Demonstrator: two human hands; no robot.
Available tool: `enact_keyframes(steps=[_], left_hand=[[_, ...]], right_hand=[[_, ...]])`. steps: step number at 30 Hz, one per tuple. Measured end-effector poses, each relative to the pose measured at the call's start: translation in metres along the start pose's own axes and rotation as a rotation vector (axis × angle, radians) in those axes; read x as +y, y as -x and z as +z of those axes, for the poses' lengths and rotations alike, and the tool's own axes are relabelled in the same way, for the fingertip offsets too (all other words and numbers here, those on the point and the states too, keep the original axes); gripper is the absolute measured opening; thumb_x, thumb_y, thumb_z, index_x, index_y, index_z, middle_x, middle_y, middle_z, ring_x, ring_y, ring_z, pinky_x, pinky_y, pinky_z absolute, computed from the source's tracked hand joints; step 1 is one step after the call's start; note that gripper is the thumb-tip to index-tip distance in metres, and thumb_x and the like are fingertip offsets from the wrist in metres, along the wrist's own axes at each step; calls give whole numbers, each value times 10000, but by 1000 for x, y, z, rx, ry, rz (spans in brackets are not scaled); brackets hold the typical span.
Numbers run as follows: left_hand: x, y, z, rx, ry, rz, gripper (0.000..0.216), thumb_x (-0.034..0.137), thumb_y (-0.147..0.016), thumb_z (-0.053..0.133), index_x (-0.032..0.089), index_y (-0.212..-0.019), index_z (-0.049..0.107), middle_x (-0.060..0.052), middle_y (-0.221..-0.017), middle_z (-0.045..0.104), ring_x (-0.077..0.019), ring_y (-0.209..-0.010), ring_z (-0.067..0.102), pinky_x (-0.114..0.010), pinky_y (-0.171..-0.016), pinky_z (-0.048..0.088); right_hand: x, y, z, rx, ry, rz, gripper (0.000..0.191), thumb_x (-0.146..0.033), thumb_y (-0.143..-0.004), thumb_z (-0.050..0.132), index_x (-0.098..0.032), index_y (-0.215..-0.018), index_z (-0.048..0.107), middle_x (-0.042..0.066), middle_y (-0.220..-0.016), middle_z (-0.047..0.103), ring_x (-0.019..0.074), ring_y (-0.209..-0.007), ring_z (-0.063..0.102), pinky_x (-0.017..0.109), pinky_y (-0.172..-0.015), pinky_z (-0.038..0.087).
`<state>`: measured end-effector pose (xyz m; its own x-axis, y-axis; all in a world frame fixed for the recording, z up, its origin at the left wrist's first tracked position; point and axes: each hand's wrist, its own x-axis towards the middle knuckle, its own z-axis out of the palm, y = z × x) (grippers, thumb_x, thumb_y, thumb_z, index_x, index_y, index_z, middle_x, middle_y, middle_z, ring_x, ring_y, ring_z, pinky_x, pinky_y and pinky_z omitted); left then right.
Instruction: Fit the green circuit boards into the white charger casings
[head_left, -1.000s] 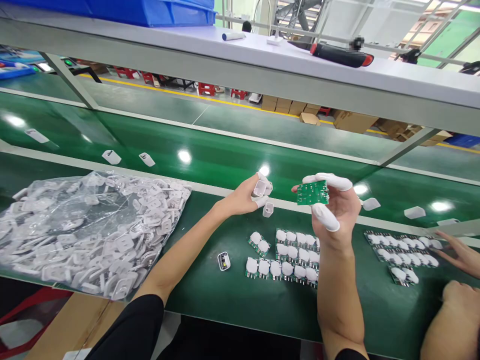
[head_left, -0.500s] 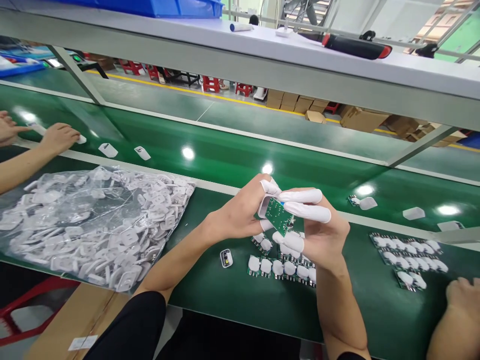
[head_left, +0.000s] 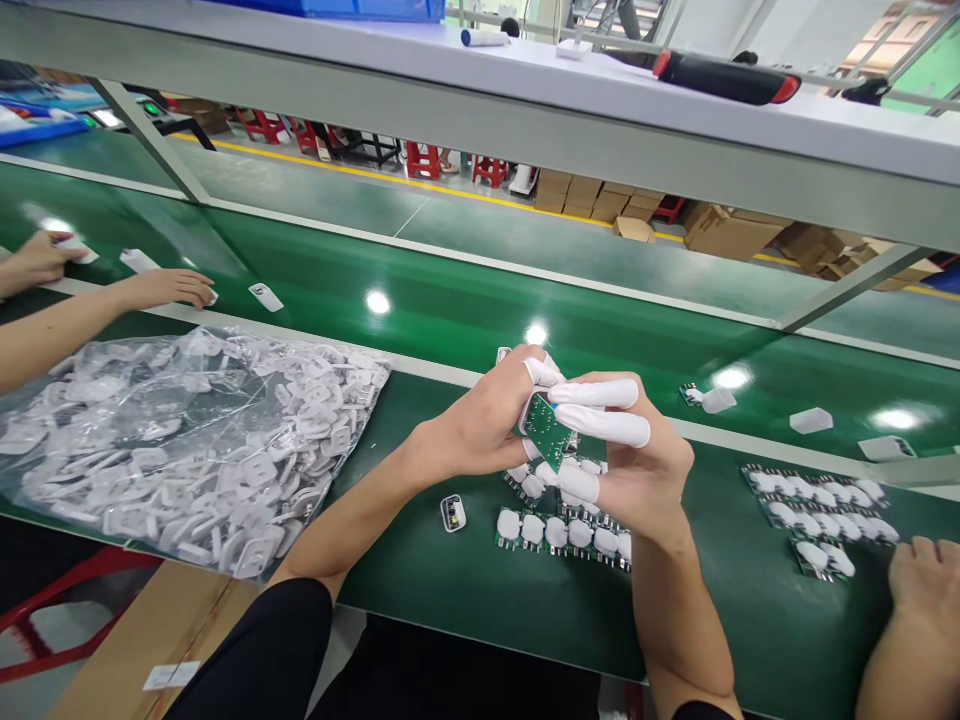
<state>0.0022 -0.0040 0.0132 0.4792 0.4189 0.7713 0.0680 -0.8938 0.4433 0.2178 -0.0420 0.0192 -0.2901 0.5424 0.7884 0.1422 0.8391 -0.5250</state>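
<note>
My left hand (head_left: 480,425) and my right hand (head_left: 626,450) meet above the green table (head_left: 480,600), both with white finger cots. My right hand pinches a small green circuit board (head_left: 546,430). My left hand is closed round a white plastic housing (head_left: 527,405), mostly hidden by the fingers; the board is pressed against it. Beneath my hands lie rows of green boards with white caps (head_left: 559,530). A single white housing (head_left: 452,513) lies just left of them.
A clear bag full of white plug parts (head_left: 172,450) lies at left. Another person's hands (head_left: 169,288) reach onto the conveyor belt (head_left: 450,300) at far left; another person's hand (head_left: 919,575) rests at right beside more capped boards (head_left: 814,505). White housings (head_left: 810,420) ride the belt. A shelf (head_left: 525,110) runs overhead.
My hands came together from apart; the board went from held up alone to pressed against the housing. Another person's hands came in at far left and moved along the belt.
</note>
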Motion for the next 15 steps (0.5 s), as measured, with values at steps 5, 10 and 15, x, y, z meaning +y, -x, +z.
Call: enact_keyframes(steps=[5,10,15], left_hand=[[0,1,0,-9,-18,-12,339,144,-973,719,261,-1164,465,-57,-1086,545,-219,-928,531,-376,-774,481],[0,1,1,6,-31,-1,343,139,-976,720,264,-1159,458,-54,-1076,546,-224,-938,537,-375,-784,487],[2,-1,1,15,-47,-22,330,165,-997,713,268,-1168,451,-47,-1061,537,-222,-906,521,-376,-770,482]], right_hand=[[-2,-3,1,17,7,22,674,-260,-856,991,-505,-1446,775,62,-1332,772,323,-1171,757,550,-936,701],[-3,-5,3,33,-18,31,687,-221,-838,1001,-480,-1438,791,68,-1331,744,306,-1176,742,540,-964,707],[-3,-4,4,49,-18,45,655,-240,-848,992,-484,-1423,794,66,-1327,743,315,-1183,753,551,-960,718]])
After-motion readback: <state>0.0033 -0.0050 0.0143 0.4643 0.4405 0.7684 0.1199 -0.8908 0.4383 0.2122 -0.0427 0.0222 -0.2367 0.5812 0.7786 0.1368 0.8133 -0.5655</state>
